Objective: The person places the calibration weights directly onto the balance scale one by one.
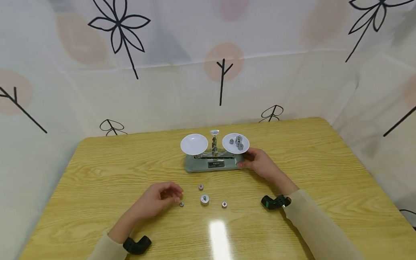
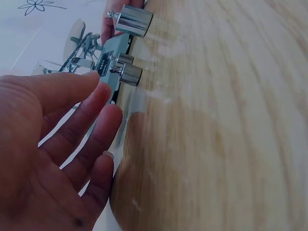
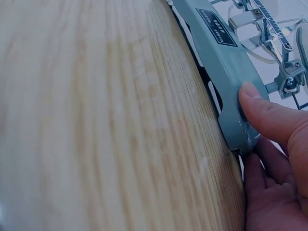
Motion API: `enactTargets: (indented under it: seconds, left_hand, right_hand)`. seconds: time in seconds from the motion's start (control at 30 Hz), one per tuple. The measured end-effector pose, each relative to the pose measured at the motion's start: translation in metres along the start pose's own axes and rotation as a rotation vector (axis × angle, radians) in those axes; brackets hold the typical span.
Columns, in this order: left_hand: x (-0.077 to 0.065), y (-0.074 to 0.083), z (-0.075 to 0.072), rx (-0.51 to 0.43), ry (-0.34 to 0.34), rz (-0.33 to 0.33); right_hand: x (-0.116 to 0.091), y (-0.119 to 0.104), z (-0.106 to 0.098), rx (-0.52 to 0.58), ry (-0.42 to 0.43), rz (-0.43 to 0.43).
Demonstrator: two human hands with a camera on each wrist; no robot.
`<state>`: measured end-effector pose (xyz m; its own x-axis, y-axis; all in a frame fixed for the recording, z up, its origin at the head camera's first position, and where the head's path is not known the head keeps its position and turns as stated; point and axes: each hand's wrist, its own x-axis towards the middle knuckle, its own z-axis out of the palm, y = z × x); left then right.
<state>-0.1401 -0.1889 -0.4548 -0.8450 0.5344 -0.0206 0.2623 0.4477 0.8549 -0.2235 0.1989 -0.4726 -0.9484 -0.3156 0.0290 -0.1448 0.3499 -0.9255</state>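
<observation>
My right hand (image 1: 263, 165) gripped the balance (image 1: 216, 164); just above, a pan (image 1: 228, 146) held perhaps four weights (image 1: 240, 147). My left hand (image 1: 158, 200) curved loosely.

Upright grey-green balance (image 1: 215, 165), metal weights (image 1: 205, 200) in front

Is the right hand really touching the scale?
Touching. The right wrist view shows the right hand's thumb lying against the end of the scale, with no gap.

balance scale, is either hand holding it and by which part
The right hand grips the balance scale by the right end of its base; the left hand holds nothing.
</observation>
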Motion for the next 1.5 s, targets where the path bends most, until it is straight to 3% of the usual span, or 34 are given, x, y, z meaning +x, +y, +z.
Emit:
enactTargets:
  seconds: [0.37,0.57,0.93,1.5]
  left_hand:
    - [-0.0026,-0.0027,0.0024,-0.014,-0.07,0.014]
    - [-0.0028,-0.0009,0.0014,-0.035,-0.104,0.061]
    - [-0.0024,-0.0021,0.003,-0.01,-0.094,0.117]
    - [-0.0022,-0.0017,0.0046,-0.026,-0.093,0.042]
  right_hand:
    - [-0.001,-0.0023,0.0012,0.006,0.006,0.007]
    - [-0.0004,-0.0013,0.0009,0.01,0.004,-0.005]
    - [0.0006,-0.0017,0.0002,0.011,0.011,-0.004]
    - [0.0005,0.0004,0.0007,-0.002,0.006,-0.013]
